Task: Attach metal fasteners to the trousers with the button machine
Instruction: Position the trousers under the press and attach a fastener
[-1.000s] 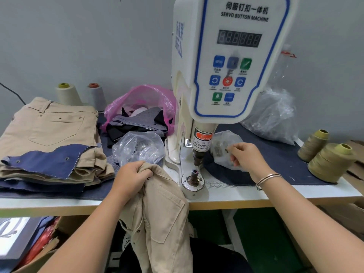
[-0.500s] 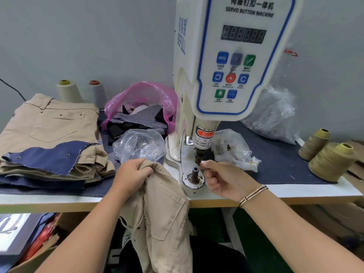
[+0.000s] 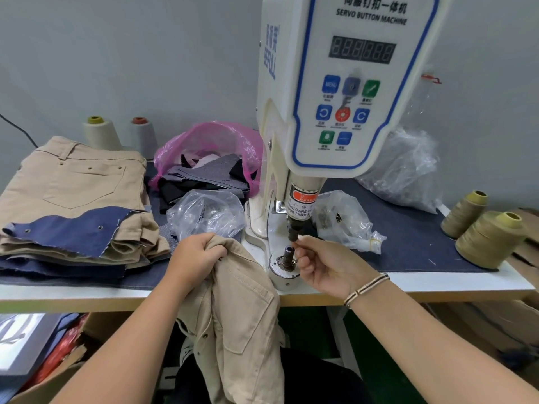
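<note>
- Fingers of the right hand (image 3: 323,262) are curled, thumb and forefinger pinched together just under the upper punch (image 3: 293,233) of the button machine (image 3: 344,91); they seem to hold a small metal fastener, though it is too tiny to make out.
- Lower fingers of that hand are folded in beside the lower die post (image 3: 287,256), which stands upright on its round base at the table's front edge.
- Left hand (image 3: 194,259) is clenched round a bunched fold of the beige trousers (image 3: 242,316), gripping them at the table edge just left of the die.
- Trousers hang from that grip down over the front of the table (image 3: 437,282) toward the person's lap, one pocket facing up; they lie beside the die, not on it.
- Clear plastic bag (image 3: 205,215) sits behind the left hand; a second small bag (image 3: 347,220) holding metal parts lies right of the punch on a dark blue cloth.
- Stack of folded beige trousers (image 3: 73,182) with a blue denim scrap on top lies far left.
- Olive thread cones (image 3: 490,234) stand at the right end.
</note>
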Tool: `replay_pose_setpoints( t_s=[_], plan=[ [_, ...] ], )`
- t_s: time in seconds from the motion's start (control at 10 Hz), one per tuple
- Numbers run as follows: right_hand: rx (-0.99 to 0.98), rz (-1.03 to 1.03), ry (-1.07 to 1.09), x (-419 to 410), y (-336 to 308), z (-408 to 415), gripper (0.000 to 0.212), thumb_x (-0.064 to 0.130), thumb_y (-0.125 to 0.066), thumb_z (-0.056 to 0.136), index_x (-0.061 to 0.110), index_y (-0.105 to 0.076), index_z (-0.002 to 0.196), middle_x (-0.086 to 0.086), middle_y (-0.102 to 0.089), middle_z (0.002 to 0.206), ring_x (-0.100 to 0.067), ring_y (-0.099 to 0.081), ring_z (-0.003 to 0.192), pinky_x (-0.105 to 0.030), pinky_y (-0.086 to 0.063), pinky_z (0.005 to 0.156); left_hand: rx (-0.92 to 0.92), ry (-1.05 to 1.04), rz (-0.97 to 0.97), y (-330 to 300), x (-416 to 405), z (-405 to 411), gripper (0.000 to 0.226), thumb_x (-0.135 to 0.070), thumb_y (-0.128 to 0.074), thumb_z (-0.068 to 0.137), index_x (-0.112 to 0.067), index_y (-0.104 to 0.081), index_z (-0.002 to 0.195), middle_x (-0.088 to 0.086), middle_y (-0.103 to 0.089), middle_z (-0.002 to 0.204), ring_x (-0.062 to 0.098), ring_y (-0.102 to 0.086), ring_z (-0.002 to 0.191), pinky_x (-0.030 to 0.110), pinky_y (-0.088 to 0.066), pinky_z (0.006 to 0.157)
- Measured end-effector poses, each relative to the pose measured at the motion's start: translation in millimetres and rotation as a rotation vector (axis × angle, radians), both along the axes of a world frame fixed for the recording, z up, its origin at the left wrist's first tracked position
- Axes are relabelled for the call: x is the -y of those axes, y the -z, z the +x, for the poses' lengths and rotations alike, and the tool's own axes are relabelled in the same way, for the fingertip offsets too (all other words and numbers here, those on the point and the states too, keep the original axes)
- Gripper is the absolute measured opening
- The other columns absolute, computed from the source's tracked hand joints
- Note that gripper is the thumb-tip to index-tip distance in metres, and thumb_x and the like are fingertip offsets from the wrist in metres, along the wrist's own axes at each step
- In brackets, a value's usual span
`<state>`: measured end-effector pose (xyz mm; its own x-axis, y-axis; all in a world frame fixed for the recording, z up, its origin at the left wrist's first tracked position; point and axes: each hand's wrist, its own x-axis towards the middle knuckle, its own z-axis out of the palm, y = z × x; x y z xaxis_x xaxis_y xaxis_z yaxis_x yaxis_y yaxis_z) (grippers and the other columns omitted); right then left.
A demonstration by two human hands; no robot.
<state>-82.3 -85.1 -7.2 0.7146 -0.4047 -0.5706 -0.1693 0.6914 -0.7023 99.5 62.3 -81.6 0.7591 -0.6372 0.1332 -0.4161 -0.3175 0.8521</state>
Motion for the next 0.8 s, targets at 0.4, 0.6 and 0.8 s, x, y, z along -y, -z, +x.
replay_pose_setpoints(
  t_s=[0.4,0.6,0.8],
  plan=[
    [0.128,0.388,0.147,-10,-3,-8,0.034,0.010,-0.058,0.087,-0.007,-0.066,0.059,-0.011,-0.064,0.058,-0.009,-0.055,0.033,-0.015,-0.041,0.030,0.003,0.006,0.001,0,1,1,0.021,-0.032,-0.056,0.061,-0.012,-0.052,0.057,-0.009,-0.046,0.051,0.009,-0.043,0.055,0.032,-0.032,0.057],
    [0.138,0.425,0.201,-17,-7,-8,0.031,0.009,-0.057,0.088,-0.007,-0.063,0.062,-0.011,-0.062,0.055,-0.010,-0.054,0.032,-0.015,-0.040,0.030,0.003,0.012,-0.002,1,0,1,0.019,-0.032,-0.056,0.061,-0.016,-0.049,0.054,-0.011,-0.045,0.048,0.005,-0.040,0.051,0.031,-0.032,0.056],
    [0.238,0.567,0.249,-26,-24,-7,0.006,0.000,-0.054,0.076,-0.003,-0.057,0.071,-0.007,-0.054,0.051,-0.010,-0.048,0.030,-0.013,-0.037,0.030,0.018,0.005,0.010,2,0,1,0.026,-0.032,-0.055,0.061,-0.006,-0.050,0.059,-0.011,-0.042,0.048,0.005,-0.038,0.050,0.031,-0.030,0.056]
  ],
)
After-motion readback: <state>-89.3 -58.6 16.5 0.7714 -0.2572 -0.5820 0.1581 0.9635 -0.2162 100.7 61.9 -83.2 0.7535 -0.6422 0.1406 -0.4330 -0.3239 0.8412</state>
